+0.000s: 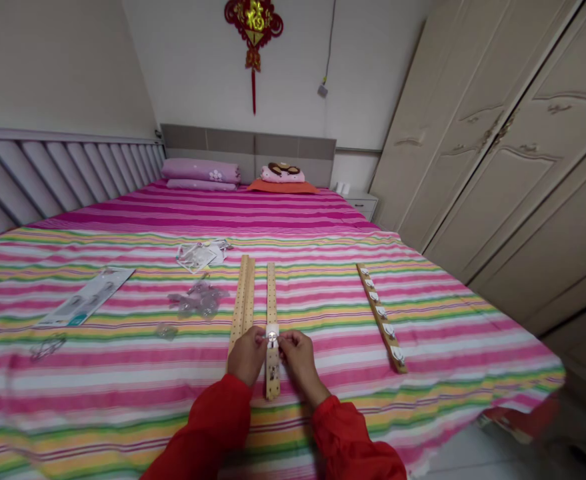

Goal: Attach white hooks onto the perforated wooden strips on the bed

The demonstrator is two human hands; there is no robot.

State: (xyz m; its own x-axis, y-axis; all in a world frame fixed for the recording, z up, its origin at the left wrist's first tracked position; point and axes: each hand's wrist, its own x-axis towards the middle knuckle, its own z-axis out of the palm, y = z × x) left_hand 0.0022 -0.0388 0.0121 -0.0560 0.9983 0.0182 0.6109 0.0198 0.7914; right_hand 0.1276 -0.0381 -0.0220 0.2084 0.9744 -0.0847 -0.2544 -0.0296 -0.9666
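Head view looks down past my red sleeves at a bed with a striped sheet. My left hand and right hand meet over a small white hook, closed on it in a pinch from either side; my fingers hide part of it. The hook sits near the middle of a perforated wooden strip, between my hands. That strip lies flat on the sheet, its long axis running almost straight away from me toward the headboard. Just left of it, a pair of wooden strips lies side by side, their far ends leaning slightly right. Well off to the right, a third strip carries a row of white hooks and slants, its far end toward the left. Farther left lie a printed card and clear plastic wrappers.
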